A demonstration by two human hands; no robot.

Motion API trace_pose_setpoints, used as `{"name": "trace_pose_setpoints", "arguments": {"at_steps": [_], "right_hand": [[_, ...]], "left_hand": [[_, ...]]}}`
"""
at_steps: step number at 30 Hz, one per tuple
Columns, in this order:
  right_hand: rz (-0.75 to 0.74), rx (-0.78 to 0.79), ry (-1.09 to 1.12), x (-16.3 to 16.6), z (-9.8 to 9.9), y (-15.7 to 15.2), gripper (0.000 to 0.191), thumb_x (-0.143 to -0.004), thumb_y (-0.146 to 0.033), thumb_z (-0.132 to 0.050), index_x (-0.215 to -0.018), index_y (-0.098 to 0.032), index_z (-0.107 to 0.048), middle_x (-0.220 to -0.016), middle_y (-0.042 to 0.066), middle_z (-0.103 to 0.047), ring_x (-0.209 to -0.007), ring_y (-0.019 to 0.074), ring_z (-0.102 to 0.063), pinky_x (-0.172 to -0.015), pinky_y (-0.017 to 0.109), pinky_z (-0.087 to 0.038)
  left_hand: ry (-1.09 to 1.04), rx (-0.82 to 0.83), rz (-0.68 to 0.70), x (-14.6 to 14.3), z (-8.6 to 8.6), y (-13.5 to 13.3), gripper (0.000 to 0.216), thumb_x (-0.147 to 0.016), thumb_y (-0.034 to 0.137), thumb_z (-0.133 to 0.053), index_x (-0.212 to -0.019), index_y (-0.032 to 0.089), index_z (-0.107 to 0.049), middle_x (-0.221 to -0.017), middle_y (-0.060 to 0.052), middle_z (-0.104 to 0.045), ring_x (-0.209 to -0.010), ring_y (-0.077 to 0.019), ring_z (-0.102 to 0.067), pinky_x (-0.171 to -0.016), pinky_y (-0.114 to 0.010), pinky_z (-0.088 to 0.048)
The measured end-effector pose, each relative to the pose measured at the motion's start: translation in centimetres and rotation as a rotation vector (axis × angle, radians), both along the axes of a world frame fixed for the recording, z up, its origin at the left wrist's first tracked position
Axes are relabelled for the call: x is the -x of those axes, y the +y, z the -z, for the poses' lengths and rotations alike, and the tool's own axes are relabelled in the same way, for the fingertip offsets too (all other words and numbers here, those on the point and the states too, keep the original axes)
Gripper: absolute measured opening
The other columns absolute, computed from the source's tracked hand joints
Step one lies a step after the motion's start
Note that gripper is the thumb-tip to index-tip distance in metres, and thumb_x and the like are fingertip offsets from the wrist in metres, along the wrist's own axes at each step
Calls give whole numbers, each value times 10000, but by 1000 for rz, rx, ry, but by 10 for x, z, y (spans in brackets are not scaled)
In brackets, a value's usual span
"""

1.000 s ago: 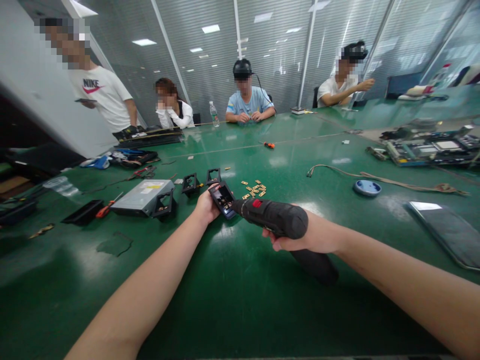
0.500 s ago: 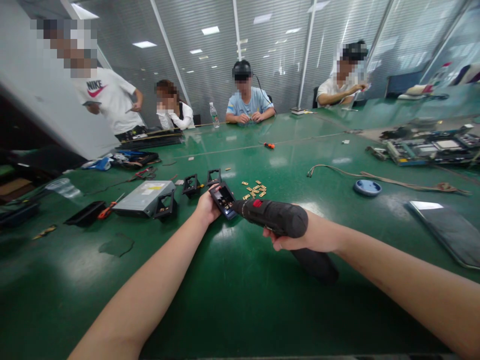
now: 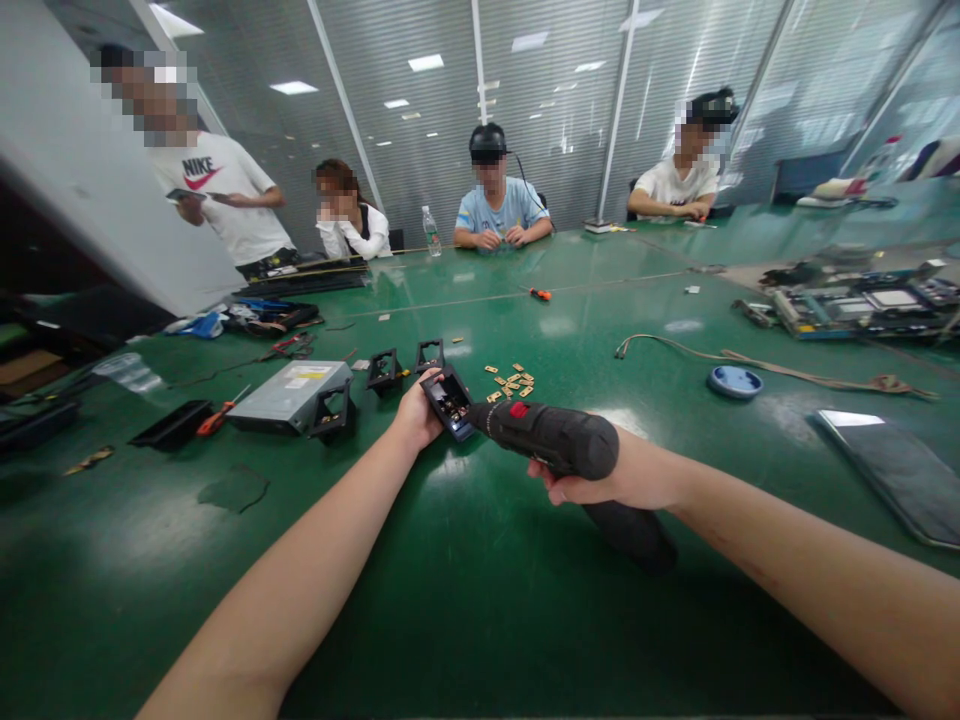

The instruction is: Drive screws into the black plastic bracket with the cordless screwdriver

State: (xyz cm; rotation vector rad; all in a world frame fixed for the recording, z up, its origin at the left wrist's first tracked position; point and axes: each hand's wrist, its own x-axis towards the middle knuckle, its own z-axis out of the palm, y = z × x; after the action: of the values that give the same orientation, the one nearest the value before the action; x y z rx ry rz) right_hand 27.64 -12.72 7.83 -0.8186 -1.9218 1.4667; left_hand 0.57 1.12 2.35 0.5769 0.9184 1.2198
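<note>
My left hand [image 3: 418,412] is closed round the left side of a black rectangular plastic housing [image 3: 451,403], tilted above the green table, with small metal parts inside. My right hand [image 3: 592,480] grips a black cordless drill [image 3: 551,437] with a red switch. The drill's nose points left at the housing's open side; whether its tip touches anything inside is hidden. Just beyond the housing lies a loose pile of small brass-coloured plates [image 3: 514,382]. More black plastic frames [image 3: 384,371] stand to the left of the housing.
A silver drive box [image 3: 292,395] lies to the left, beside an orange-handled screwdriver [image 3: 216,418] and a black tray [image 3: 172,425]. Rightward are a blue round lid [image 3: 735,381], a cable [image 3: 675,347], a phone [image 3: 892,465] and circuit boards [image 3: 874,300]. Several people are across the table.
My hands, the drill and the housing hold nearly the same position. Across the table, the person at far right has lowered their hands to the tabletop; the standing person's hands have come together.
</note>
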Motion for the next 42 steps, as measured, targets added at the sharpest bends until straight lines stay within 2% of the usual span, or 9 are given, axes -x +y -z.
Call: {"name": "trace_pose_setpoints", "arguments": {"at_steps": [5,7,11,15,22,30,35,42], "right_hand": [[-10,5,-2,-1,-1,0,308,-704,-143,-801,-984,-140,-671,-822,22,-706,-728,169,-670,-697,290,-550],[-7,11,15,0,-1,0,347,-699,-132,-802,-1016,-143,-660,-847,25,-709,-732,166,-670,-691,284,-549],[5,17,41,1,-3,-1,466,-704,-123,-798,-1134,-150,-620,-921,40,-716,-741,164,-674,-684,284,-552],[5,-18,33,2,-4,-1,405,-712,-125,-791,-1082,-156,-629,-905,32,-712,-736,161,-669,-688,282,-548],[5,-49,64,3,-4,-3,394,-698,-119,-800,-1052,-165,-633,-873,14,-706,-766,171,-664,-716,293,-542],[-2,-75,52,2,-4,-2,332,-703,-136,-800,-998,-163,-650,-806,2,-691,-705,157,-638,-678,284,-531],[30,-71,50,4,-7,-6,447,-691,-127,-800,-1104,-176,-636,-880,16,-730,-770,187,-687,-746,313,-557],[12,-36,50,8,-11,-10,708,-688,-114,-799,-1344,-159,-539,-910,10,-721,-724,168,-675,-762,315,-558]], "left_hand": [[-28,-16,19,0,1,-1,304,-862,486,-642,-832,187,-603,-737,-36,-698,-664,-208,-694,-709,-365,-573],[-41,-36,11,0,1,-1,322,-858,509,-656,-857,191,-604,-737,-23,-692,-661,-202,-693,-713,-357,-571],[-53,-54,50,2,1,-1,270,-844,456,-668,-870,192,-621,-741,-28,-693,-677,-210,-696,-705,-356,-566],[-22,-44,107,3,3,1,246,-836,419,-633,-850,174,-647,-735,-51,-695,-682,-221,-691,-694,-364,-565],[37,-30,101,0,0,0,232,-838,359,-530,-780,162,-638,-713,-77,-685,-672,-224,-673,-680,-356,-557],[29,-36,86,1,2,1,189,-815,335,-572,-753,166,-629,-704,-58,-682,-648,-208,-661,-681,-349,-553],[21,-27,98,0,-1,-1,194,-820,328,-560,-739,166,-628,-684,-62,-679,-630,-209,-661,-647,-346,-557],[30,13,49,-3,-5,-3,211,-831,321,-543,-719,162,-625,-648,-53,-669,-597,-202,-655,-616,-335,-551]]}}
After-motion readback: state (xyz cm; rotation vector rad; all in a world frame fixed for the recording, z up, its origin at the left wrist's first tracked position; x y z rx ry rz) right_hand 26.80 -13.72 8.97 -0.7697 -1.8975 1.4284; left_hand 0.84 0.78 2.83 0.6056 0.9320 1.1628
